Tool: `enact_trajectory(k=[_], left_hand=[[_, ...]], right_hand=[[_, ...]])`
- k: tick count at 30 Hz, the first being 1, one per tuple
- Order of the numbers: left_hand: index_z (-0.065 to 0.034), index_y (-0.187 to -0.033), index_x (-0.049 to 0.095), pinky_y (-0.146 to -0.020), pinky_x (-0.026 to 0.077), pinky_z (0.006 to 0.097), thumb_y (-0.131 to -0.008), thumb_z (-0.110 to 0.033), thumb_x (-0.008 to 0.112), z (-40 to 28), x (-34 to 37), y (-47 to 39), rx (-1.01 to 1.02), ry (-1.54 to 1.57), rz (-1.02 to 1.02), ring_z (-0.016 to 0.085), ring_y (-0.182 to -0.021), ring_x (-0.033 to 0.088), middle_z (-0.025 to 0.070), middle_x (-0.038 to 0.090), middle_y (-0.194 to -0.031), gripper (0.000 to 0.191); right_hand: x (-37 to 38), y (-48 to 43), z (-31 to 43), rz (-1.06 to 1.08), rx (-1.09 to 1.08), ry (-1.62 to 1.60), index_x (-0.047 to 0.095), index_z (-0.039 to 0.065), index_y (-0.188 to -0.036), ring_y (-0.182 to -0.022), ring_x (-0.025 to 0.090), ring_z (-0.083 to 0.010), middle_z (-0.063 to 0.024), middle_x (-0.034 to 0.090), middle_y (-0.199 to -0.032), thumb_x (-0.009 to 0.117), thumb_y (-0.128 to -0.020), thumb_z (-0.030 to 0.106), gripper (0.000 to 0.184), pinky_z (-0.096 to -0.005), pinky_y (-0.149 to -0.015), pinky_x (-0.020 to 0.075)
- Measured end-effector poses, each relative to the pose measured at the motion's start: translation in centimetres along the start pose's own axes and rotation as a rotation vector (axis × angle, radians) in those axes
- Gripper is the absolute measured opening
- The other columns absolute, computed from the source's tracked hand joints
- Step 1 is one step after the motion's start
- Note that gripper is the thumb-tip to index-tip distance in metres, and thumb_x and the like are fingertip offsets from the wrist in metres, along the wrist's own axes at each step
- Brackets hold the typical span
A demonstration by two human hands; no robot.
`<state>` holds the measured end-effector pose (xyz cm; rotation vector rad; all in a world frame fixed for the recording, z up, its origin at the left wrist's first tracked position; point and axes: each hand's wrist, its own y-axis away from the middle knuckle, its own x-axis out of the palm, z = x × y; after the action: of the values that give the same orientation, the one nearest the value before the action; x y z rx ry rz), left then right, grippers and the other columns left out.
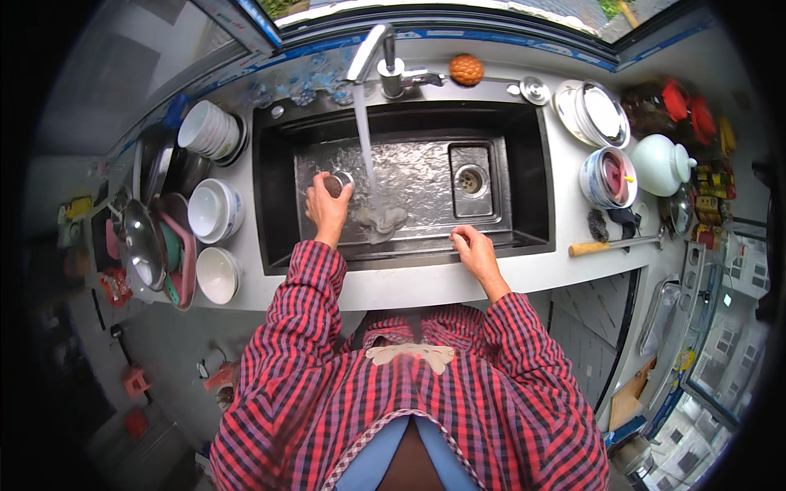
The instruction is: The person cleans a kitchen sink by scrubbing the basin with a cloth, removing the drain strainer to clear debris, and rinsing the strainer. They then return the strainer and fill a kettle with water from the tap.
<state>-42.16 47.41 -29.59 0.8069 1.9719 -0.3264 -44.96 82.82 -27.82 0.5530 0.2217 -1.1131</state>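
Observation:
My left hand (326,207) is closed around a small round cup-like object (334,185) with a brown side and a shiny rim, inside the left half of the black sink (402,261). Beside it, water streams from the chrome faucet (370,55) onto a wet greyish cloth (379,223) on the sink floor. My right hand (473,247) hovers at the sink's front edge, its fingers curled loosely, and I see nothing held in it. Past its fingertips lies the drain (470,180), uncovered in a recessed square.
Stacked white bowls (212,210) line the counter left of the sink, with pans and a pink tray (187,251) beyond. To the right stand plates (599,113), bowls (608,178), a pale green lidded pot (657,164) and a wooden-handled tool (599,247). An orange woven-looking object (466,69) sits behind the faucet lever.

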Motion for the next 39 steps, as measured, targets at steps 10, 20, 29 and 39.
enact_trajectory(k=[10, 20, 29, 39], left_hand=[[-0.0068, -0.119, 0.066, -0.087, 0.057, 0.0437, -0.078, -0.040, 0.085, 9.5, -3.6, -4.4, -0.140, 0.015, 0.002, 0.033, -0.103, 0.071, 0.0210, 0.072, -0.110, 0.056], [0.0021, -0.110, 0.065, -0.067, 0.063, 0.0362, -0.080, -0.044, 0.084, 7.6, -5.6, -1.6, -0.281, 0.030, 0.592, 0.024, -0.095, 0.072, 0.0155, 0.070, -0.108, 0.059], [0.0018, -0.118, 0.061, -0.071, 0.055, 0.0318, -0.085, -0.022, 0.082, 8.1, -11.3, 5.1, -0.150, 0.498, 0.215, 0.017, -0.083, 0.071, 0.0125, 0.071, -0.096, 0.046], [0.0004, -0.128, 0.057, -0.063, 0.052, 0.0238, -0.086, -0.008, 0.078, 10.3, -19.1, 4.8, -0.086, 0.901, 0.243, 0.009, -0.076, 0.065, 0.0097, 0.066, -0.103, 0.047]], right_hand=[[0.7, 1.0, 2.9, 0.011, -0.126, 0.091, 0.068, 0.001, -0.105, -0.084, 0.072, -0.0298, -0.0160, 0.072, -0.094, 0.066, -0.095, 0.011, 0.014, -0.0375, -0.075, 0.0557], [7.4, -3.3, 7.1, 0.423, -0.354, 0.407, 0.059, 0.015, -0.130, -0.097, 0.069, -0.0391, -0.0177, 0.066, -0.111, 0.066, -0.092, 0.013, 0.038, -0.0469, -0.082, 0.0557], [22.4, -9.0, 0.7, 0.588, -0.425, 1.075, 0.055, 0.019, -0.137, -0.088, 0.072, -0.0371, -0.0254, 0.062, -0.111, 0.052, -0.097, 0.013, 0.040, -0.0471, -0.073, 0.0592], [38.2, -10.2, 9.3, 0.313, -0.625, 0.422, 0.060, 0.010, -0.129, -0.109, 0.064, -0.0385, -0.0197, 0.061, -0.118, 0.056, -0.090, 0.009, 0.039, -0.0506, -0.090, 0.0534]])
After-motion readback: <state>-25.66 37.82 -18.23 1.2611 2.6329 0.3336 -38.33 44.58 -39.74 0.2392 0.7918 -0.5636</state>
